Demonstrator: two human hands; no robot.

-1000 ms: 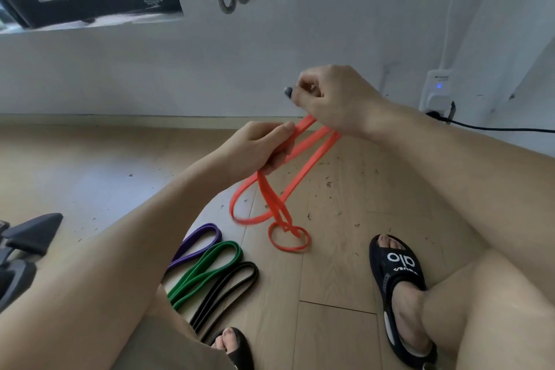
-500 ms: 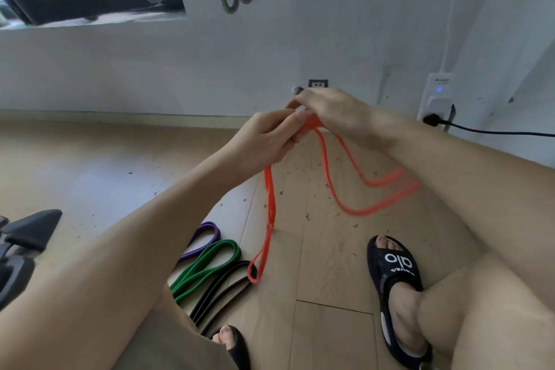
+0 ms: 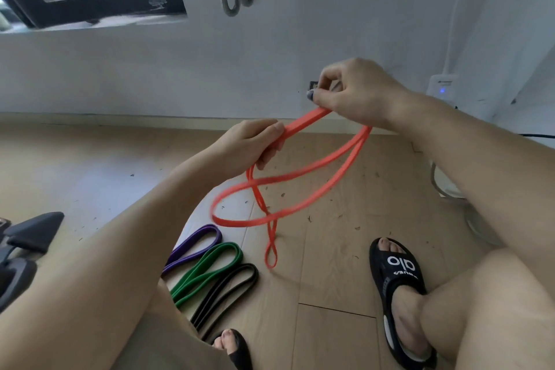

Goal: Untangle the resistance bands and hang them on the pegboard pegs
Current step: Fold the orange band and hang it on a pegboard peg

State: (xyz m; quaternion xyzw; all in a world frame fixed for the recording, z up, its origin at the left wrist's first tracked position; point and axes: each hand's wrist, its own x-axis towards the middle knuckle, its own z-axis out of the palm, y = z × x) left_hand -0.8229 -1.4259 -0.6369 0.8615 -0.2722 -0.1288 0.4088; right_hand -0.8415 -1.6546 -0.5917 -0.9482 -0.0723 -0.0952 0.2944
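Orange band held up between both hands

Orange band (image 3: 288, 177) hung twisted in the air, its short stretch taut between the left hand (image 3: 255, 144) and the right hand (image 3: 357, 93); both grips were closed on it. Its loops dangled over the floor (image 3: 330, 249), near purple (image 3: 195, 242), green (image 3: 210, 267) and black (image 3: 228, 288) bands.

Your arms (image 3: 120, 249) bare, no sleeves | thumbnail (image 3: 310, 95) painted dark | feet in black sandals (image 3: 399, 279) with white "alo" lettering
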